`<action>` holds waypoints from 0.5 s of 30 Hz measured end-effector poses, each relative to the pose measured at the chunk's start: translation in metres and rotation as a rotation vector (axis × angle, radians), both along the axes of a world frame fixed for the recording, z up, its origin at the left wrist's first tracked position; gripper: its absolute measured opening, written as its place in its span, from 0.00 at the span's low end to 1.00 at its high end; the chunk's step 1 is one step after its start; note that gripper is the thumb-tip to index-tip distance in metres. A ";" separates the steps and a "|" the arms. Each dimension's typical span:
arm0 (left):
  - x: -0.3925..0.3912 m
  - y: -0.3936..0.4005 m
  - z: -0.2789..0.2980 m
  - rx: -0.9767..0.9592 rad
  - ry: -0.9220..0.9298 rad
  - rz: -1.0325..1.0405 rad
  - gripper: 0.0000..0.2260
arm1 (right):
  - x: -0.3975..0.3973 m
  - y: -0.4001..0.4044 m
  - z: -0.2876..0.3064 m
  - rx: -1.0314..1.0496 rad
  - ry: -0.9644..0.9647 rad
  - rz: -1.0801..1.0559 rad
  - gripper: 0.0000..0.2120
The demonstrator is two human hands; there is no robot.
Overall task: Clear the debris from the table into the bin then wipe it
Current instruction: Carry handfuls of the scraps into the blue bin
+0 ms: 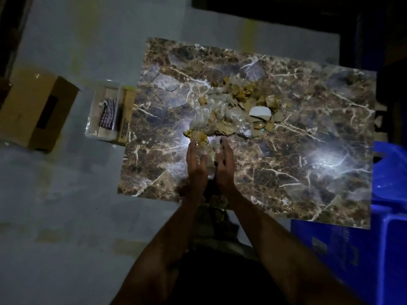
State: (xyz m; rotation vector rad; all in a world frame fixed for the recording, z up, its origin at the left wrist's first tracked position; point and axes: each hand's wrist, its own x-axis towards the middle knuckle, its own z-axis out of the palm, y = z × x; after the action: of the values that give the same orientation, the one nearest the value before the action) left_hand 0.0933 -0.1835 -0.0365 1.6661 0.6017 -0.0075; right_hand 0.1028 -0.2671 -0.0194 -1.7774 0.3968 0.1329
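Observation:
A brown marble-patterned table [286,168] carries a heap of debris [233,106]: torn cardboard bits, crumpled clear plastic and one white shard [259,111]. My left hand [197,166] and my right hand [224,164] hover side by side at the near end of the heap, palms facing each other, fingers straight. A few scraps [199,135] lie just past my fingertips and a pale piece shows between my palms. Neither hand grips anything. A blue plastic bin [361,249] stands at the table's right near corner.
On the grey floor to the left sits a clear tub [103,113] holding a checked cloth [108,112], with a cardboard box [37,111] further left. The scene is dim, with glare spots on the tabletop.

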 end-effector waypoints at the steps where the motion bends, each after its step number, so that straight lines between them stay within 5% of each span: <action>1: 0.000 -0.005 0.000 0.045 -0.033 -0.017 0.25 | 0.002 0.005 0.000 0.011 -0.018 0.009 0.22; 5: 0.002 -0.009 0.000 0.160 -0.157 -0.124 0.22 | 0.005 0.015 0.004 0.095 0.017 0.013 0.19; 15: 0.010 0.011 0.009 -0.162 -0.024 -0.153 0.20 | -0.004 0.034 0.028 0.267 0.255 -0.131 0.16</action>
State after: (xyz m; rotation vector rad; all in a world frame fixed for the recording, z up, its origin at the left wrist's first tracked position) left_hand 0.1033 -0.1729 -0.0273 1.5487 0.4431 -0.1434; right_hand 0.0990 -0.2335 0.0090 -1.4703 0.6466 0.3070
